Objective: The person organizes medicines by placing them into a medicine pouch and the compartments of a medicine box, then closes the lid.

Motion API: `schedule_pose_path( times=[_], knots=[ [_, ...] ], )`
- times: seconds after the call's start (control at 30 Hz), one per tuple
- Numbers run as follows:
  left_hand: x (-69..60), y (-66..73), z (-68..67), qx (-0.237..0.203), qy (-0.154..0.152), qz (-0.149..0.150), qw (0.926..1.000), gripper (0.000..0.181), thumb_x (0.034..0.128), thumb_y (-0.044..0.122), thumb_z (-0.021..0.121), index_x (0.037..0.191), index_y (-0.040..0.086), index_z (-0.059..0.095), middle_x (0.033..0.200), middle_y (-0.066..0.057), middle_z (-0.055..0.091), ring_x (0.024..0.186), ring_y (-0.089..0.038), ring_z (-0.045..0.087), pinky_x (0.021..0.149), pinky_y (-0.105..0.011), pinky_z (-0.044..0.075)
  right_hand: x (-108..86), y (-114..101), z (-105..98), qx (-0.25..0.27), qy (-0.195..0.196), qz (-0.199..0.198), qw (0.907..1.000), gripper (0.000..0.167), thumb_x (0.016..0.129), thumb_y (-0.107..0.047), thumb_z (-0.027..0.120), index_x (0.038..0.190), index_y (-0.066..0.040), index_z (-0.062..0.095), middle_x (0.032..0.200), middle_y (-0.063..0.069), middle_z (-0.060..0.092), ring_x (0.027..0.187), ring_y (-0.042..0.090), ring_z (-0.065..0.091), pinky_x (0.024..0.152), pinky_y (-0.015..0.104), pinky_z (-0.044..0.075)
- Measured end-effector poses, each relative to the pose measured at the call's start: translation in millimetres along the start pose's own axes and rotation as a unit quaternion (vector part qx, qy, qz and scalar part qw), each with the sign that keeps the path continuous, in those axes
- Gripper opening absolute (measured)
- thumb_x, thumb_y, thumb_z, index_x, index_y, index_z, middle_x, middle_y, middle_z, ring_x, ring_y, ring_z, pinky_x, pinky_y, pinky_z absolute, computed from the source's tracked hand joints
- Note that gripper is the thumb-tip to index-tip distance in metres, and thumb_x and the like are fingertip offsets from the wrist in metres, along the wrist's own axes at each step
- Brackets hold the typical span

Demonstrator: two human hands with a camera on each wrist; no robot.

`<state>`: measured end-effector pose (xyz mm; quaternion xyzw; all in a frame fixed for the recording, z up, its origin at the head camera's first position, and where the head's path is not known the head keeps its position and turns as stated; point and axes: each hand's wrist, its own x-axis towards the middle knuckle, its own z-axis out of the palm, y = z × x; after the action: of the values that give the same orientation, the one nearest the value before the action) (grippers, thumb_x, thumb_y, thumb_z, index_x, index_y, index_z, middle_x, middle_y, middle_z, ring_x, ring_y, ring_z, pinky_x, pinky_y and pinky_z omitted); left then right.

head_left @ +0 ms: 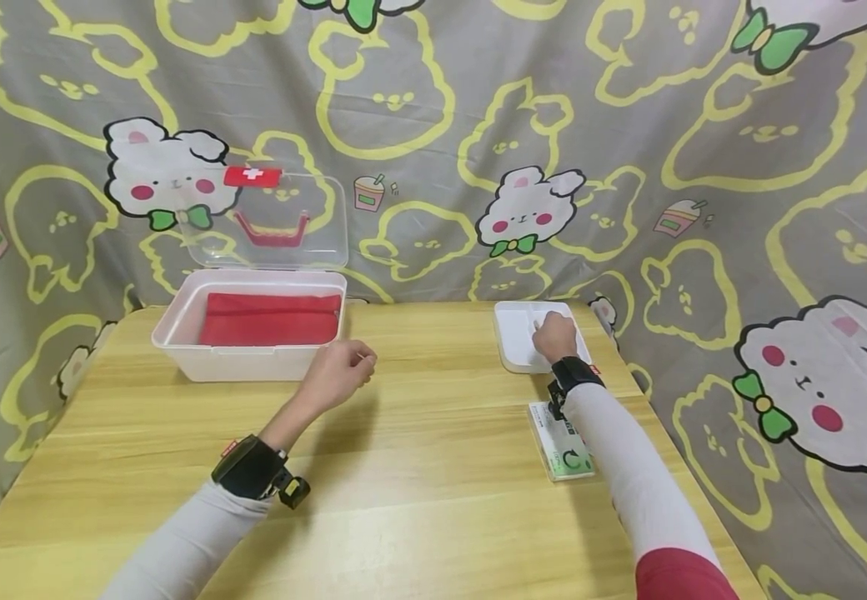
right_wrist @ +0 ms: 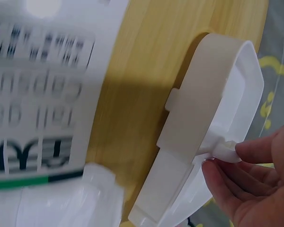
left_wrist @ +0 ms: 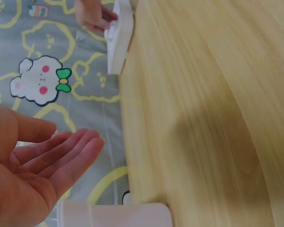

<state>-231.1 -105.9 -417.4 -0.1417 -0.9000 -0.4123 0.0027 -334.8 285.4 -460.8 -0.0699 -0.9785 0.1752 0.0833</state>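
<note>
My right hand (head_left: pixel 556 336) is over a shallow white divided tray (head_left: pixel 512 337) at the back right of the table. In the right wrist view, its thumb and fingers pinch a small rounded white piece (right_wrist: pixel 225 152) at the tray's divider. Whether that piece is loose or part of the tray, I cannot tell. My left hand (head_left: pixel 336 372) hovers at the front right corner of a translucent plastic box (head_left: pixel 231 364). Its fingers are loosely bent, and the left wrist view shows an empty palm.
The box's clear lid (head_left: pixel 321 212), with a red handle and white-cross label, stands raised behind it. Inside the box lies a red zippered pouch (head_left: pixel 272 325). A white and green carton (head_left: pixel 564 458) lies under my right forearm. A patterned curtain (head_left: pixel 418 233) borders the table.
</note>
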Motion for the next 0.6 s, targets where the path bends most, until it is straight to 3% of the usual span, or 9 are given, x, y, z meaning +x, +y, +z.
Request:
schedule_pose_path(
  times=[0.17,0.23,0.43,0.6],
  knots=[
    [-0.2,-3.9,3.1,-0.04,-0.06,-0.046,0.9964,0.025,0.0999,0.012,0.058,0.113,-0.005,0.069,0.096,-0.021,0.075,0.077,-0.025,0.074,0.065,-0.031,0.057,-6.1,-19,4,0.013,-0.016,-0.027,0.9994,0.024,0.093,-0.008,0.054,0.094,0.013,0.064,0.1,0.034,0.069,0.102,0.056,0.063,0.09,0.058,0.052],
    [0.4,-5.6,5.6,-0.048,-0.07,-0.059,0.9946,0.027,0.1002,0.013,0.059,0.118,-0.006,0.068,0.104,-0.024,0.075,0.083,-0.03,0.075,0.068,-0.032,0.058,-9.4,-29,7,0.017,-0.02,-0.041,0.9988,0.026,0.094,-0.009,0.053,0.099,0.014,0.065,0.103,0.034,0.07,0.103,0.056,0.063,0.092,0.057,0.052],
    [2.1,-11.9,16.2,-0.055,-0.059,-0.079,0.9936,0.031,0.1004,0.016,0.059,0.124,-0.003,0.066,0.117,-0.023,0.072,0.098,-0.036,0.073,0.081,-0.039,0.059,-21.4,-60,15,0.036,-0.055,-0.068,0.9955,0.037,0.094,-0.009,0.054,0.123,0.012,0.063,0.122,0.029,0.068,0.117,0.051,0.06,0.104,0.052,0.048],
    [3.1,-18.3,24.8,-0.085,-0.063,-0.096,0.9898,0.04,0.1016,0.017,0.056,0.134,-0.006,0.059,0.125,-0.026,0.069,0.104,-0.038,0.072,0.091,-0.044,0.058,-33.8,-85,21,0.065,-0.097,-0.08,0.99,0.042,0.089,-0.006,0.059,0.128,0.009,0.062,0.129,0.026,0.066,0.124,0.045,0.059,0.108,0.049,0.047]
  ],
)
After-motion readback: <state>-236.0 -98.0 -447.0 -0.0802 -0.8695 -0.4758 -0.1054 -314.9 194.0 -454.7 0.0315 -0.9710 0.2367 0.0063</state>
